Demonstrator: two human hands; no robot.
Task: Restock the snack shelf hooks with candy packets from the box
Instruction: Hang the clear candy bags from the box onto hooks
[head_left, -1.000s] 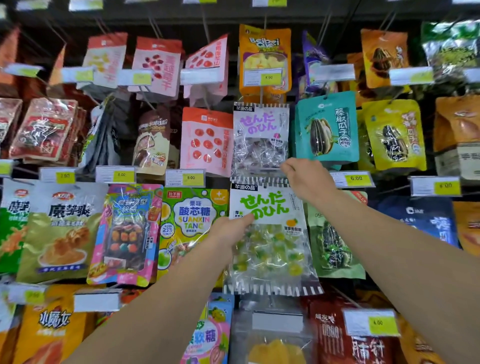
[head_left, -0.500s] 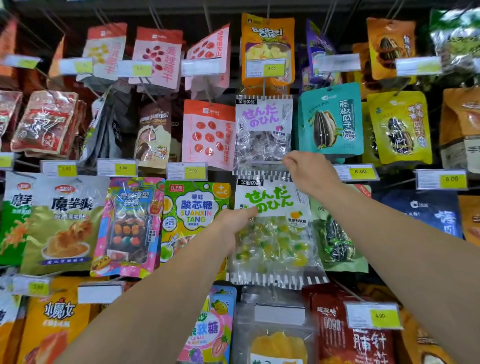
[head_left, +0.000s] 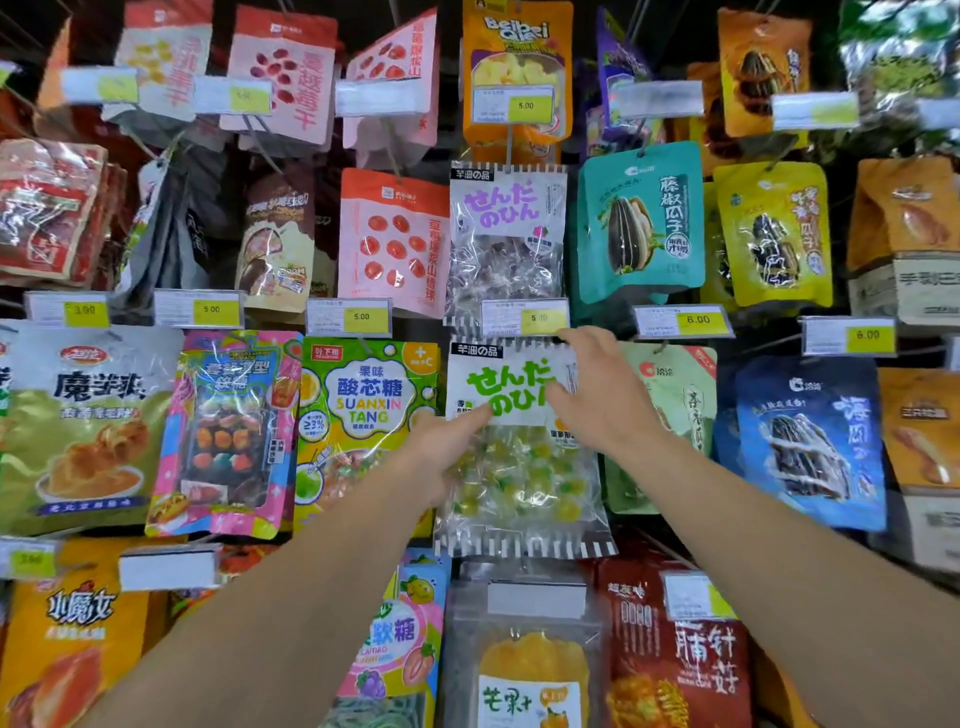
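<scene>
One crinkly clear plastic candy packet (head_left: 524, 447) with green lettering and striped edges hangs mid-shelf under a yellow price tag (head_left: 524, 318) — two hands on it: left hand (head_left: 447, 447) fingers outstretched, right hand (head_left: 597, 395) spread.

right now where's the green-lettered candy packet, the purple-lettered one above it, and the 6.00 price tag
green-lettered candy packet (head_left: 524, 483), head view, on its clear candy-filled lower half
purple-lettered candy packet (head_left: 506, 208), head view, on its white printed header
6.00 price tag (head_left: 698, 320), head view, on its yellow price patch
</scene>
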